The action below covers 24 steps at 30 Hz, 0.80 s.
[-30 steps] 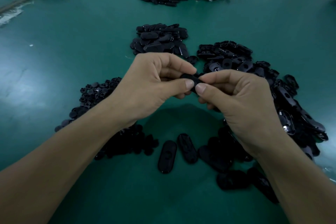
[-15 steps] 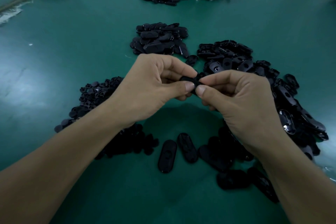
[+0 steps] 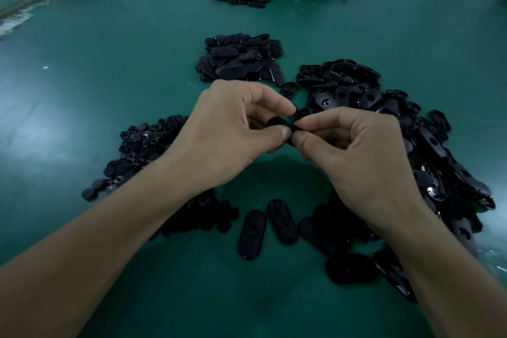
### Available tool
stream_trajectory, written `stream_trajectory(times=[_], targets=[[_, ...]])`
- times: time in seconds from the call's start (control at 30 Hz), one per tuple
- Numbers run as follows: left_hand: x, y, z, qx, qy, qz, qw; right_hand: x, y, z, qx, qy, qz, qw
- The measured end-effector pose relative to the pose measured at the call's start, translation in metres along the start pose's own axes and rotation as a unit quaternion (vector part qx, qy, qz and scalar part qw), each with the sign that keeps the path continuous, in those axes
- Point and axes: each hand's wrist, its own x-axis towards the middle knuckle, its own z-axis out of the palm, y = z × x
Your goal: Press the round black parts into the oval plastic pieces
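1. Pinching a black piece (image 3: 278, 123) between thumb and forefinger, the left hand (image 3: 222, 134) has its other fingers curled under.
2. The right hand (image 3: 356, 151) grips the same piece's other end, thumb and forefinger closed on it, and the two thumb tips almost touch.
3. Most of the piece is hidden by the fingers, so I cannot tell whether it is a round part and an oval joined.
4. It is held above the middle of the green table (image 3: 109, 68).
5. Round black parts (image 3: 142, 145) are heaped toward the left edge and oval plastic pieces (image 3: 428, 145) toward the right edge.
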Motion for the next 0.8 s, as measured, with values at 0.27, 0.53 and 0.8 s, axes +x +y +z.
stream_trajectory(times=[0.27,0.53,0.8], targets=[[0.017,-0.008,-0.007,0.046,0.103,0.027,0.993,-0.008,0.000,0.009,-0.093,0.037,-0.036,0.994],[0.086,-0.032,-0.028,0.086,0.236,-0.039,0.967,-0.013,-0.001,0.014,-0.153,-0.009,-0.086,0.985],[0.098,-0.034,-0.021,0.259,0.242,-0.091,0.931,-0.012,0.004,0.015,-0.177,-0.047,-0.076,0.980]])
